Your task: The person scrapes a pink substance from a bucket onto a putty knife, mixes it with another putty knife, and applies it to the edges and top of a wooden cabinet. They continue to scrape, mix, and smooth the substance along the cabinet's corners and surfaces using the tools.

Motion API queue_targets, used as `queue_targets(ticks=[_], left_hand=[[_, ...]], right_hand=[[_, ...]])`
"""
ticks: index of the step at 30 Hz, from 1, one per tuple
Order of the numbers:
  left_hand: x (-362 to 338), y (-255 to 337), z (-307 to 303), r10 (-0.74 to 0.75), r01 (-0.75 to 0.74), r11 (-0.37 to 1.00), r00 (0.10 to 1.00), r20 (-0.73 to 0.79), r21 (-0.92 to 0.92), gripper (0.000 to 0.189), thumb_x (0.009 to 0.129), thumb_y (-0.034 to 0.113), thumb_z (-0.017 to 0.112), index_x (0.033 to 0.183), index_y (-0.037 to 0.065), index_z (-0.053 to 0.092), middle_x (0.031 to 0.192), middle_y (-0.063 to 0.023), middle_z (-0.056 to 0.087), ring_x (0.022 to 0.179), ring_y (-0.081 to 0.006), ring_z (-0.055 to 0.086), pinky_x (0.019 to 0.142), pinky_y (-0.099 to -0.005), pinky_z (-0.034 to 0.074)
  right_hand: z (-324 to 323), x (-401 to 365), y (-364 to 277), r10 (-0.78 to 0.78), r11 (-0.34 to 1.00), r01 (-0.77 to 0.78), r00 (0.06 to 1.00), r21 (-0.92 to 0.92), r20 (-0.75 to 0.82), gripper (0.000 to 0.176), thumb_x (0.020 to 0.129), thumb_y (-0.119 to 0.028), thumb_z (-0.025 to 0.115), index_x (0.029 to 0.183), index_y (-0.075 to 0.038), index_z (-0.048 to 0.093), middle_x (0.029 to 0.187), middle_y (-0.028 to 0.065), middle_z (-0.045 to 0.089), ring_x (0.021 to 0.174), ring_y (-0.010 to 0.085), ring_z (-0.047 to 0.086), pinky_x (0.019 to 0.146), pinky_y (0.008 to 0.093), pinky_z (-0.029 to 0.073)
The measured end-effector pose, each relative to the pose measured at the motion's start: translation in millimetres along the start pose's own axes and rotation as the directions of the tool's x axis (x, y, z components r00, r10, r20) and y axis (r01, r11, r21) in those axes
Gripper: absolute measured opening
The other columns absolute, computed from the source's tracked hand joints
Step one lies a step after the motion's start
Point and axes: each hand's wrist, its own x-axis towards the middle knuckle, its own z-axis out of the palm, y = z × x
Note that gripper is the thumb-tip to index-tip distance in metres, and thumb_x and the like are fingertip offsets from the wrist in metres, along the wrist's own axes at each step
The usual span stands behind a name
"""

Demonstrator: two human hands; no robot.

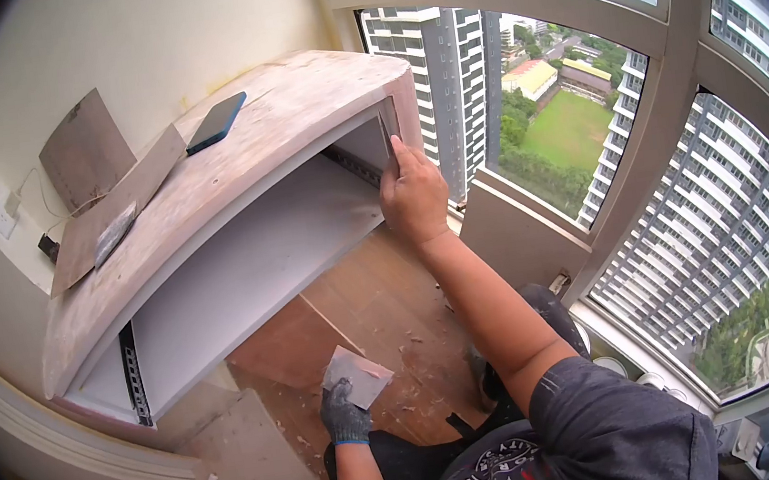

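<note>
My left hand (346, 415), in a dark grey glove, grips a flat, light-coloured plate (361, 377) with a pinkish smear on its right part, low over the wooden floor. Higher up, my bare right hand (414, 190) is closed around a thin, flat tool (388, 124) and holds it against the inner right edge of the curved cabinet (232, 174). The cabinet's front is open, with a white interior and dark metal rails on both sides. Much of the tool is hidden behind my fingers.
A phone (217, 123) lies on the cabinet top, left of which are thin boards (86, 152) and a crumpled plastic piece (115, 235). A wall socket (4, 218) is at the left. Large windows (570, 112) stand at the right. Scraps litter the floor (393, 311).
</note>
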Motion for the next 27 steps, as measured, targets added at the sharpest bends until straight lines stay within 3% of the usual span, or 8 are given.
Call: queue_targets(ticks=[4, 7, 10, 13, 21, 22, 24, 27], left_hand=[[-17.2, 16.3, 23.1, 0.034, -0.04, 0.995, 0.997, -0.066, -0.093, 0.051, 0.088, 0.002, 0.061, 0.138, 0.0, 0.054, 0.131, -0.0183, 0.061, 0.117, -0.0338, 0.063, 0.098, -0.0476, 0.055], [-24.0, 21.3, 17.3, 0.032, 0.022, 0.952, 0.985, 0.168, -0.306, 0.056, 0.092, 0.007, 0.058, 0.147, 0.004, 0.046, 0.142, -0.0191, 0.054, 0.127, -0.0345, 0.057, 0.106, -0.0504, 0.049], [-32.5, 24.7, 25.6, 0.019, 0.047, 0.942, 0.981, 0.193, -0.332, 0.055, 0.094, 0.007, 0.056, 0.148, 0.004, 0.045, 0.143, -0.0188, 0.053, 0.128, -0.0349, 0.056, 0.106, -0.0501, 0.049], [-43.0, 45.4, 65.4, 0.006, 0.073, 0.932, 0.976, 0.217, -0.354, 0.054, 0.096, 0.008, 0.055, 0.149, 0.005, 0.044, 0.144, -0.0186, 0.053, 0.128, -0.0352, 0.055, 0.107, -0.0497, 0.049], [-77.3, 64.4, 144.4, 0.306, -0.381, 0.873, 0.914, 0.267, 0.305, 0.043, 0.093, 0.003, 0.06, 0.136, 0.002, 0.057, 0.124, -0.0124, 0.065, 0.111, -0.0276, 0.066, 0.091, -0.0399, 0.058], [-71.8, 56.5, 139.7, 0.395, -0.547, 0.706, 0.831, 0.391, 0.45, 0.042, 0.093, 0.003, 0.06, 0.135, 0.001, 0.057, 0.123, -0.0123, 0.066, 0.11, -0.0271, 0.067, 0.091, -0.0396, 0.059], [-72.1, 48.9, 141.1, 0.349, -0.507, 0.766, 0.844, 0.406, 0.395, 0.041, 0.094, 0.005, 0.061, 0.135, 0.0, 0.056, 0.124, -0.0137, 0.066, 0.11, -0.026, 0.067, 0.091, -0.039, 0.058], [-83.4, 50.0, 166.5, -0.007, 0.062, 0.983, 0.954, 0.301, -0.175, 0.041, 0.096, 0.011, 0.061, 0.135, -0.001, 0.055, 0.126, -0.0174, 0.065, 0.112, -0.0259, 0.066, 0.093, -0.0396, 0.057]], right_hand=[[-43.0, -15.8, -34.3, -0.01, 0.942, -0.037, 0.99, 0.333, 0.138, 0.032, 0.091, -0.004, 0.061, 0.123, 0.001, 0.063, 0.102, 0.0174, 0.069, 0.087, 0.0365, 0.065, 0.079, 0.0416, 0.052], [-79.1, -46.5, -41.9, 0.066, 0.826, -0.275, 0.914, 0.492, 0.4, 0.026, 0.095, -0.007, 0.059, 0.119, 0.002, 0.064, 0.095, 0.0149, 0.068, 0.083, 0.0293, 0.065, 0.078, 0.037, 0.051], [-94.2, -85.3, -28.3, 0.139, 0.64, -0.544, 0.776, 0.542, 0.615, 0.024, 0.101, -0.009, 0.055, 0.121, 0.003, 0.063, 0.101, 0.008, 0.07, 0.093, 0.0128, 0.063, 0.084, 0.0315, 0.05], [-109.5, -102.0, -20.1, 0.216, 0.289, -0.76, 0.645, 0.583, 0.733, 0.024, 0.102, -0.012, 0.056, 0.12, 0.004, 0.063, 0.108, 0.005, 0.069, 0.097, 0.0135, 0.062, 0.088, 0.03, 0.049], [-135.1, -101.5, 3.4, 0.328, -0.127, -0.816, 0.502, 0.564, 0.8, 0.03, 0.106, -0.019, 0.053, 0.128, 0.0, 0.056, 0.117, 0.0097, 0.067, 0.103, 0.0171, 0.066, 0.093, 0.0362, 0.053], [-136.2, -104.4, 6.1, 0.332, -0.047, -0.797, 0.555, 0.601, 0.762, 0.032, 0.107, -0.021, 0.05, 0.13, 0.001, 0.055, 0.123, 0.0109, 0.065, 0.107, 0.0192, 0.065, 0.096, 0.0392, 0.053], [-140.5, -112.4, 5.3, 0.245, 0.21, -0.709, 0.705, 0.674, 0.665, 0.035, 0.109, -0.022, 0.047, 0.135, 0.001, 0.053, 0.127, 0.0113, 0.064, 0.109, 0.0213, 0.064, 0.096, 0.0403, 0.052], [-157.7, -113.1, 0.6, -0.21, 0.617, -0.296, 0.831, 0.729, 0.515, 0.039, 0.099, -0.014, 0.055, 0.136, -0.001, 0.057, 0.128, 0.0125, 0.065, 0.104, 0.0261, 0.065, 0.093, 0.039, 0.053]])
